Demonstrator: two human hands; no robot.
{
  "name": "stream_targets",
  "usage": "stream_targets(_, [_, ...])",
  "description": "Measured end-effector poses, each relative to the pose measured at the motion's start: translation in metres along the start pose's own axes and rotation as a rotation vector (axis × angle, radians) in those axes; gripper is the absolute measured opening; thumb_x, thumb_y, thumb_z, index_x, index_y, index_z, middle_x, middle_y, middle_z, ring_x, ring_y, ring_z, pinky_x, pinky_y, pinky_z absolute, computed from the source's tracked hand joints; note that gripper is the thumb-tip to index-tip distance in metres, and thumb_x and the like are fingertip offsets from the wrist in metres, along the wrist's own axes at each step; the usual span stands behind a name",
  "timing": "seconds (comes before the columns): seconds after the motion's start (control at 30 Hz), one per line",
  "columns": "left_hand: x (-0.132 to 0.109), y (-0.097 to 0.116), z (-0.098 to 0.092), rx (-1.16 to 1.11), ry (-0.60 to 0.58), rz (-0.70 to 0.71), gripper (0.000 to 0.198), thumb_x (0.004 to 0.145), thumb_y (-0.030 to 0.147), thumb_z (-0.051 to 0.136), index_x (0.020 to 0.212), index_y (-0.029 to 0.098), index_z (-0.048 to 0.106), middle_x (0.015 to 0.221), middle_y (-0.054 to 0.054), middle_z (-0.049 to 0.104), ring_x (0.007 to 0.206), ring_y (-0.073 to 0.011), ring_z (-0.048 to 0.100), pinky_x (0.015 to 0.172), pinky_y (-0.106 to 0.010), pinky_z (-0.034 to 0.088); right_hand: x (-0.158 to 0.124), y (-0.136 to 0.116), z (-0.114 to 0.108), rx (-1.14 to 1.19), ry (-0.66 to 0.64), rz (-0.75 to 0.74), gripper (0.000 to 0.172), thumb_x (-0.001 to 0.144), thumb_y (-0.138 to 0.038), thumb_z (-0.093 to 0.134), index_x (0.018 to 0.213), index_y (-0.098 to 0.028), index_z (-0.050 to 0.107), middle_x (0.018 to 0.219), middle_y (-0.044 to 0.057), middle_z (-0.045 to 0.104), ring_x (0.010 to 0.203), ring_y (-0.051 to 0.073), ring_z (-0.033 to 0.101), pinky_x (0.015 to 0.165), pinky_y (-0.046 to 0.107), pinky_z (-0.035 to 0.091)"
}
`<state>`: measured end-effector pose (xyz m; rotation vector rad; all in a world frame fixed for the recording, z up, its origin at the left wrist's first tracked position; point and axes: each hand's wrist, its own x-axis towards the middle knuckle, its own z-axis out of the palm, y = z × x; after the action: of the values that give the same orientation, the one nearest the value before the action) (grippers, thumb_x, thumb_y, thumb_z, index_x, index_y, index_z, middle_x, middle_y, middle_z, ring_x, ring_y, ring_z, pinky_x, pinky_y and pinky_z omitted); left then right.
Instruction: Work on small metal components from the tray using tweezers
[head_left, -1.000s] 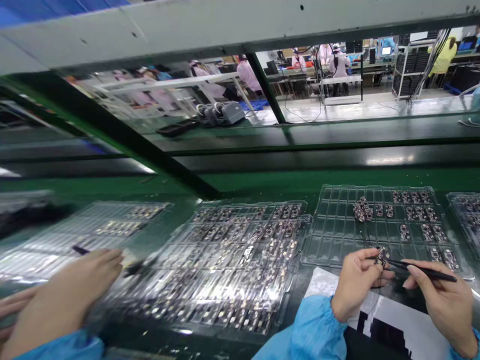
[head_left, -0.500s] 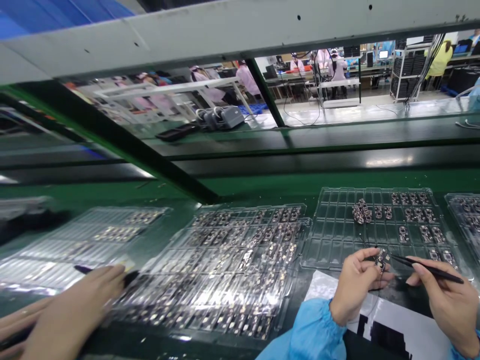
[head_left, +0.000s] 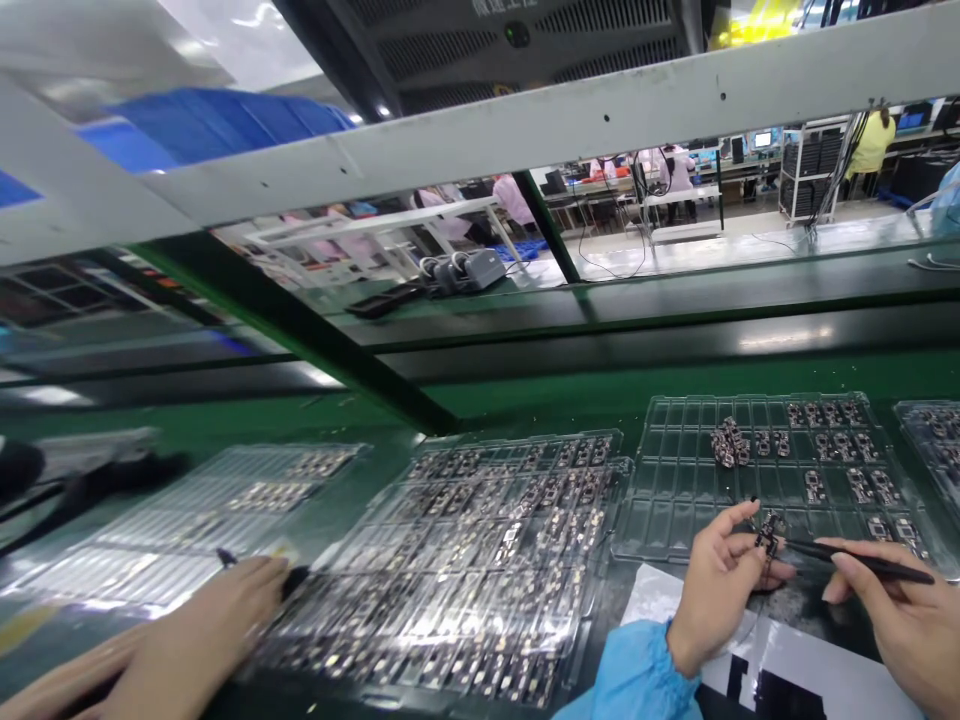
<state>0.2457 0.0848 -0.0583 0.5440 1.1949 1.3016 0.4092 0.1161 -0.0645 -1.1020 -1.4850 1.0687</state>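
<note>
My left hand [head_left: 720, 575], in a blue sleeve, pinches a small circuit board [head_left: 768, 530] between thumb and fingers. Black tweezers [head_left: 874, 562] are gripped in my right hand [head_left: 904, 605], their tips at the board's right side; whether they touch it I cannot tell. Just beyond both hands lies a clear compartment tray [head_left: 660, 505]. It carries separate small boards [head_left: 836, 412] on its right side and a clump of boards [head_left: 729, 443] near the middle. Beneath my hands is a white sheet [head_left: 840, 665] with black patches.
A co-worker's hand [head_left: 206, 625] reaches in from the left, holding something dark. Board-filled clear trays [head_left: 450, 590] overlap in the middle, with another tray [head_left: 150, 530] to the left. A slanting green post [head_left: 322, 350] and a pale beam [head_left: 480, 130] stand beyond the bench.
The view has tilted up, so the bench appears lower in the picture. My hands keep hold of the board and tweezers; the board has turned a little.
</note>
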Motion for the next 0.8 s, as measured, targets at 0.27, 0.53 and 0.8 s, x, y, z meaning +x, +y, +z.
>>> stream_targets(0.27, [-0.001, 0.002, 0.001, 0.001, -0.029, 0.008, 0.068, 0.065, 0.037, 0.074, 0.117, 0.009, 0.039, 0.088, -0.013, 0.068, 0.070, -0.0199, 0.066, 0.069, -0.031, 0.050, -0.001, 0.014, 0.003, -0.019, -0.129, -0.110, 0.015, 0.085, -0.032, 0.062, 0.093, -0.021, 0.069, 0.063, -0.001, 0.064, 0.054, 0.015, 0.061, 0.055, 0.018, 0.051])
stream_targets(0.53, [-0.002, 0.002, 0.001, -0.027, -0.020, -0.002, 0.067, 0.063, 0.038, 0.076, 0.114, 0.011, 0.042, 0.086, -0.012, 0.068, 0.068, -0.0192, 0.066, 0.069, -0.030, 0.050, -0.001, 0.012, 0.005, -0.025, -0.143, -0.145, 0.013, 0.085, -0.030, 0.062, 0.092, -0.021, 0.069, 0.063, -0.001, 0.064, 0.054, 0.015, 0.061, 0.056, 0.019, 0.050])
stream_targets(0.8, [-0.002, 0.001, 0.001, -0.029, -0.022, 0.000, 0.067, 0.063, 0.038, 0.076, 0.114, 0.011, 0.042, 0.086, -0.012, 0.068, 0.069, -0.0196, 0.067, 0.069, -0.029, 0.049, -0.002, 0.012, 0.006, -0.012, -0.117, -0.169, 0.014, 0.085, -0.029, 0.062, 0.094, -0.021, 0.069, 0.065, 0.000, 0.065, 0.054, 0.016, 0.061, 0.056, 0.021, 0.052])
